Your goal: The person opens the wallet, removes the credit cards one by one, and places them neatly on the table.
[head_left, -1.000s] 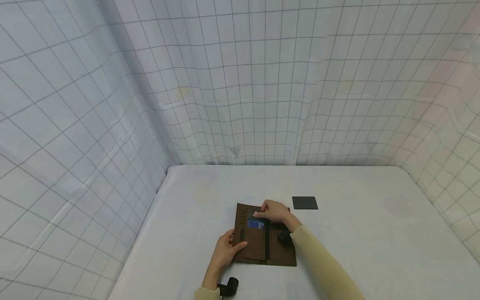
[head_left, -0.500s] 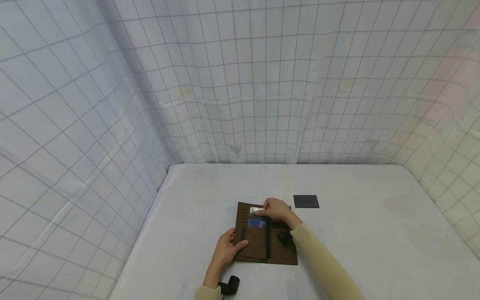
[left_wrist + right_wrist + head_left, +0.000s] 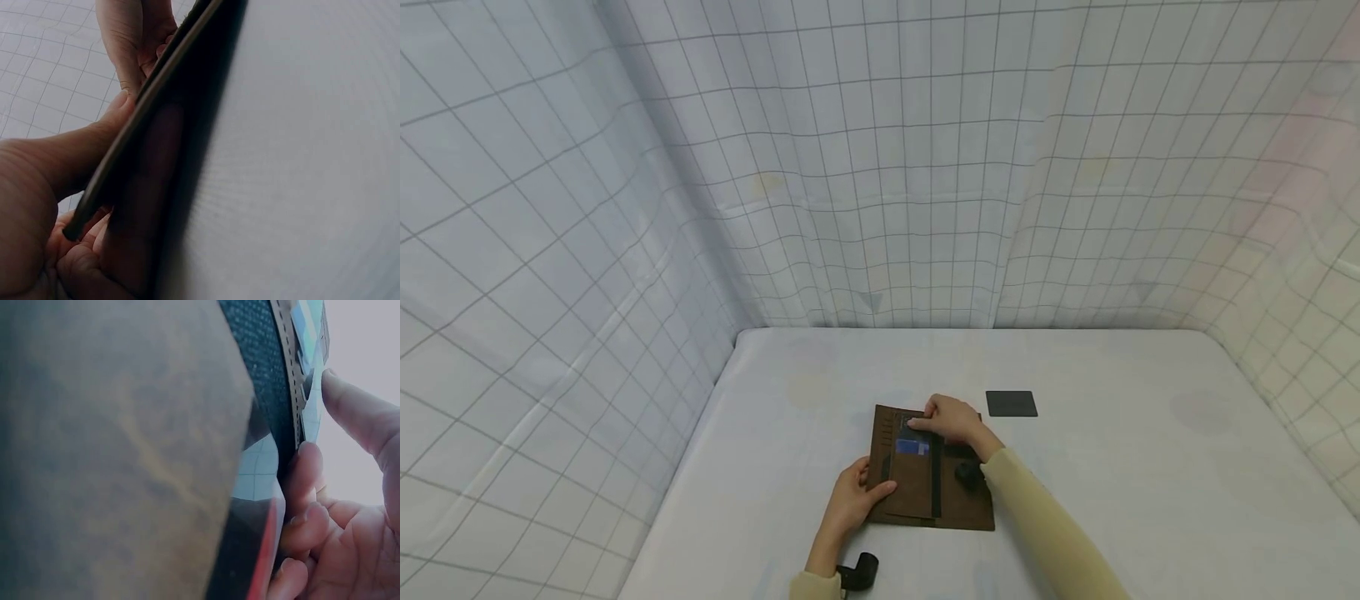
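A brown leather folder [image 3: 912,483] lies spread open, tilted up from the white table in the left wrist view. My left hand [image 3: 850,497] grips its lower left edge, thumb on top and fingers underneath. At the top of the inner flap, my right hand [image 3: 952,419] pinches a dark, glossy card [image 3: 907,423], thumb on its face. Just below sits a blue card [image 3: 912,447] in a slot. In the right wrist view the thumb [image 3: 353,409] presses the shiny card, with the other fingers curled behind the stitched edge. A black elastic band [image 3: 936,479] runs down the flap.
A dark grey rectangular pad [image 3: 1011,403] lies on the white table [image 3: 1120,467] beyond the folder's right corner. Black wrist cameras [image 3: 859,572] sit by both wrists. White grid-patterned curtains [image 3: 880,167] enclose the table at the back and sides.
The card under my right thumb caught bright light half a second ago and now looks dark. My right hand has shifted only slightly; the left keeps its grip on the folder.
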`<state>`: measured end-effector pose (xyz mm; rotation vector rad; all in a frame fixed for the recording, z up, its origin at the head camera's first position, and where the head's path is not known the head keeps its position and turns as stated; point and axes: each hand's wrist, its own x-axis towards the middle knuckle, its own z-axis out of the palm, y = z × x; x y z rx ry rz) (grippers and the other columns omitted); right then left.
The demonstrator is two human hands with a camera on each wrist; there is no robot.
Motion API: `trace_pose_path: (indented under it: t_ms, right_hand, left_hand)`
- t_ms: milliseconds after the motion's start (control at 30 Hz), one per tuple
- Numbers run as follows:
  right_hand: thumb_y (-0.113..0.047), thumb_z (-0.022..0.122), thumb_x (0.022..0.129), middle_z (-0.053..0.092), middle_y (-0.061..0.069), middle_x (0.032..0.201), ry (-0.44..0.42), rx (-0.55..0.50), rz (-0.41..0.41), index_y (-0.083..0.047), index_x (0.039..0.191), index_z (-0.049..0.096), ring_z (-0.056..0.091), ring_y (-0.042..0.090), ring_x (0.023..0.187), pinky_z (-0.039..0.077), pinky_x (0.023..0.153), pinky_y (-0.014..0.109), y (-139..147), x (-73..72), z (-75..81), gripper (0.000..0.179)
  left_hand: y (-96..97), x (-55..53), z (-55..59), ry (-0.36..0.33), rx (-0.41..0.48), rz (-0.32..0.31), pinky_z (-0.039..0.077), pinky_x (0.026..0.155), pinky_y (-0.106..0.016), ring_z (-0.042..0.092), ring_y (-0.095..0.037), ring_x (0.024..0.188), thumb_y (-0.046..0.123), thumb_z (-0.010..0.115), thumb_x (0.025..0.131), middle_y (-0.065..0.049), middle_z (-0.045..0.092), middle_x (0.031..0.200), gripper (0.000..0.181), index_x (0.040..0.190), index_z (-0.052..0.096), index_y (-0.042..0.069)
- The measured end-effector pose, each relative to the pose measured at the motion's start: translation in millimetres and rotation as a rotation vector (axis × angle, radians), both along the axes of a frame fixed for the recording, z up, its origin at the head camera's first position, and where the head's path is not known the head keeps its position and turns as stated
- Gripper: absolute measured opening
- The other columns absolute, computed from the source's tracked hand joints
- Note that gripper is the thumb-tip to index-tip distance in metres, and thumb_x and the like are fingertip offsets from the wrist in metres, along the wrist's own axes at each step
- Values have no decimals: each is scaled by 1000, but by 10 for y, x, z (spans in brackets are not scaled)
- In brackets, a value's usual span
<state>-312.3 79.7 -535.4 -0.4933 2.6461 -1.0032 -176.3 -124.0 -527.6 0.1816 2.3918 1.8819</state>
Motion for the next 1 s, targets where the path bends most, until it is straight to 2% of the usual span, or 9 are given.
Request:
trace_pose_path:
  t_ms: [133,367,467,567,800,900,1000]
  right_hand:
    - [-47,72,81,54,0,73,-23,-15,-15,-10,94,59,49,15,54,43,53,30,-6,11,9,41]
    - [-47,77,76,54,0,76,-38,-21,-22,-9,96,59,49,16,59,43,54,31,-17,22,21,46]
    - [-47,77,76,55,0,76,-43,-14,-24,-9,97,60,49,16,58,43,54,30,-21,22,20,47]
    - [-47,77,76,54,0,75,-46,-13,-26,-9,98,60,48,15,57,42,54,30,-19,24,19,47]
    - [-45,76,78,54,2,71,-74,-46,-41,-9,95,58,44,14,48,41,48,29,-16,31,10,43]
    - [-45,76,77,53,2,70,-73,-39,-48,-9,94,57,44,13,47,41,47,29,-22,29,1,44]
    - [-45,75,78,53,2,68,-65,-40,-48,-9,94,57,43,13,45,40,46,28,-28,31,-21,43]
  left_hand:
    - [-4,-17,-28,3,9,-5,54,66,-29,66,-34,85,3,69,86,-31,63,103,52,125,43,-21]
    - [-62,-118,-328,1,6,2,53,67,-29,67,-29,85,8,70,86,-26,64,105,56,128,43,-18]
    - [-72,-130,-381,-2,2,4,53,67,-28,67,-27,86,10,71,86,-25,64,106,58,129,42,-17]
    - [-65,-120,-343,0,6,2,53,66,-29,67,-29,85,8,70,86,-26,64,105,56,128,43,-18]
    - [-4,4,-1,23,12,-14,53,66,-29,67,-34,84,2,68,86,-32,62,103,51,123,43,-22]
    - [2,12,29,19,4,-14,53,66,-28,67,-34,84,2,68,87,-32,62,103,50,124,43,-22]
    - [-12,-12,-35,23,9,-15,54,66,-30,66,-34,83,1,68,86,-32,62,102,50,123,43,-22]
